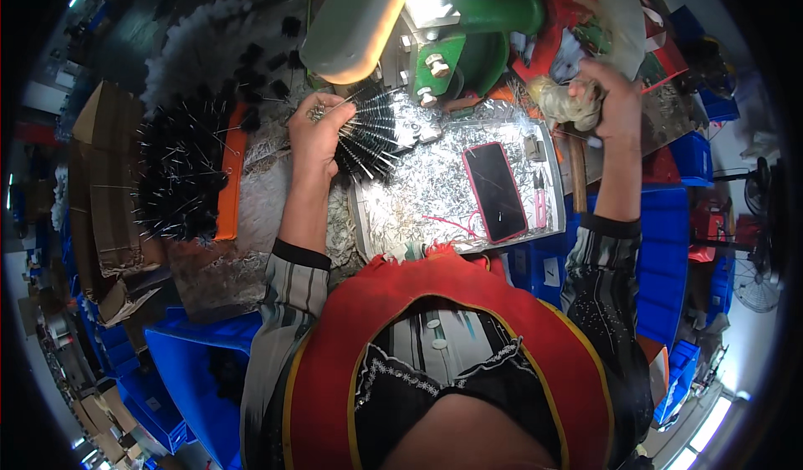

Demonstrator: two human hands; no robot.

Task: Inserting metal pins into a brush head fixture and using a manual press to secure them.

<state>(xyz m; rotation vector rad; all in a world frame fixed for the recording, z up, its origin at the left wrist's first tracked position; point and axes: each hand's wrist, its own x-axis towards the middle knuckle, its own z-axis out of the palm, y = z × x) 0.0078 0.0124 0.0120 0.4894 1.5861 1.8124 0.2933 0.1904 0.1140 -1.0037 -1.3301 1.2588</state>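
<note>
My left hand (314, 140) is closed around the wire ends of a bunch of small black bristle brushes (368, 140). Their dark bristled parts fan out to the right, over the left edge of a metal tray (361, 219). Off to the right, my right hand (617, 106) grips a crumpled, pale yellowish wad (567, 106); whether it is cloth or plastic I cannot tell. Just below that wad, a wooden handle (579, 177) points toward me. Silvery scraps are strewn over the tray, where a phone (495, 192) in a pink case lies beside pink-handled snips (539, 201).
A green machine with bolts (456, 60) stands at the far side, under a bright lamp (360, 27). To the left, many black brushes (184, 169) lie piled against an orange strip (231, 177), beside a cardboard box (113, 186). Blue bins (661, 261) flank me.
</note>
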